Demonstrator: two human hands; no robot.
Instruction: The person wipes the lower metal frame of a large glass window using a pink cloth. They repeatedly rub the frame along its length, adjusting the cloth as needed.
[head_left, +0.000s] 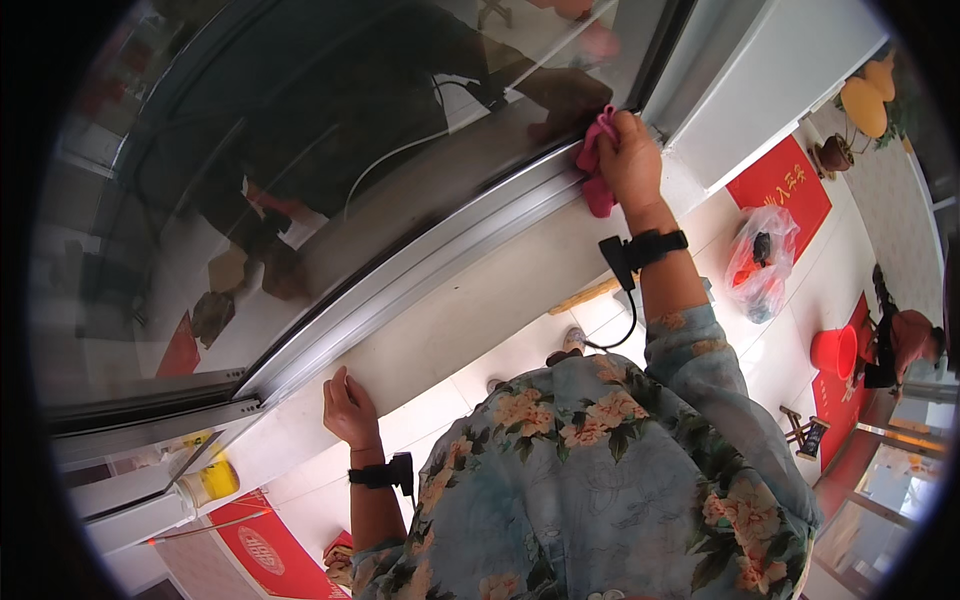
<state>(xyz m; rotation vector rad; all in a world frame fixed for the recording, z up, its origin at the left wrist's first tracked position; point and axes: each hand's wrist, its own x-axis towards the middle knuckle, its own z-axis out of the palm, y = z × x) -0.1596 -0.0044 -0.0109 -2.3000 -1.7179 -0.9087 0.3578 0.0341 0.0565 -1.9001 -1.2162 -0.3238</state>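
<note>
A crumpled pink cloth (598, 199) is bunched in my right hand (634, 161). The cloth presses against the far right end of the metal window track (450, 225), where the frame meets the white jamb. Above the track rises a dark glass pane (360, 97) that mirrors the room and my arm. My left hand (350, 409) rests at the pale window sill (450, 322) near its left end, fingers loosely curled with nothing visible in them. Black straps with small devices are on both wrists.
Left of the sill stands a container with a yellow label (217, 480). On the tiled floor to the right are a clear plastic bag (761, 270), a red bucket (834, 351), a small folding stool (806, 433) and red mats (787, 187). Another person (904, 341) is at the far right.
</note>
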